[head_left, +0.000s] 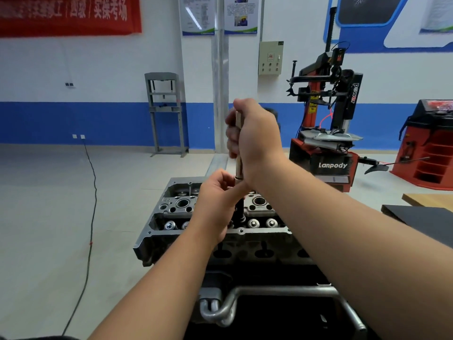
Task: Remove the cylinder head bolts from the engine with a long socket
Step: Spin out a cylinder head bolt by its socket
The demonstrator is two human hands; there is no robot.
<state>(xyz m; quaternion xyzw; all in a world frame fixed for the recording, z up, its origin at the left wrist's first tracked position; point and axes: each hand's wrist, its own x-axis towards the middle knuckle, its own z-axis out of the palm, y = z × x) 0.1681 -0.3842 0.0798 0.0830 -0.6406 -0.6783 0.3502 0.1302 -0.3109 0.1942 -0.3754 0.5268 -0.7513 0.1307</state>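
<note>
R hand [255,141] fist-wrapped round the long socket [239,171], held upright above the middle of the engine head [169,209]; fingers fully curled, thumb on top. L hand [215,200] below it, thumb & fingertips pinching at the socket's lower end, where a dark bolt [239,212] hangs down toward the head. Can't tell if the bolt is clear of its hole. Valve springs [253,223] in a row along the near edge of the head. Metal pipes [220,312] sit below the engine's front. Behind, right: red tire changer [326,143]; back wall, left: grey press frame [166,114]. Black cable [92,192] runs over the floor.
</note>
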